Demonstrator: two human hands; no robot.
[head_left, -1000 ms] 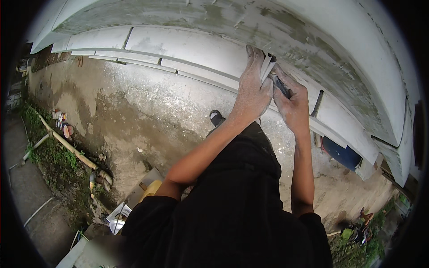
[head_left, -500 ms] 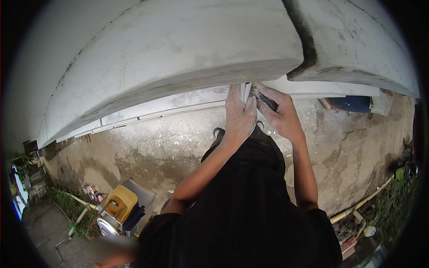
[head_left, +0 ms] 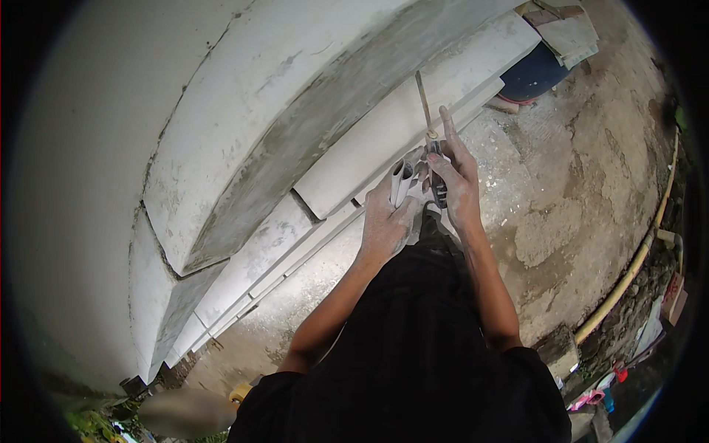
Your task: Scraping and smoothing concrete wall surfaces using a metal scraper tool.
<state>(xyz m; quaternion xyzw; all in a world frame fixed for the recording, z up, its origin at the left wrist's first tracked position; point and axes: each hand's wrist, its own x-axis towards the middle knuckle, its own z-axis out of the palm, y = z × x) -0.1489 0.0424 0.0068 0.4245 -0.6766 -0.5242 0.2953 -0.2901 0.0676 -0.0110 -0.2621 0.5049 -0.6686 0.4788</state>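
My left hand [head_left: 382, 223], coated in pale dust, is closed around a white hollow piece [head_left: 401, 190] whose dark open ends point up and away from me. In my right hand [head_left: 461, 193], also dusty, is a screwdriver [head_left: 439, 181] with a dark handle and a long thin shaft that points away from me. My right index finger stretches out beside it, while the thumb presses on the handle. Both hands are close together in front of my black shirt. The fingertips between them overlap, so the exact contact there is hidden.
A white ledge [head_left: 354, 162] with gaps between its sections runs diagonally past my hands, below a thick pale wall edge [head_left: 244, 184]. A dark blue rounded container [head_left: 533, 75] sits by the far right end. Stained concrete floor [head_left: 561, 192] and a yellowish pipe [head_left: 628, 284] lie to the right.
My view has turned, so the wall and ledge now slant. My hands have come back from under the wall edge, and the screwdriver's shaft and the white piece's open ends now show.
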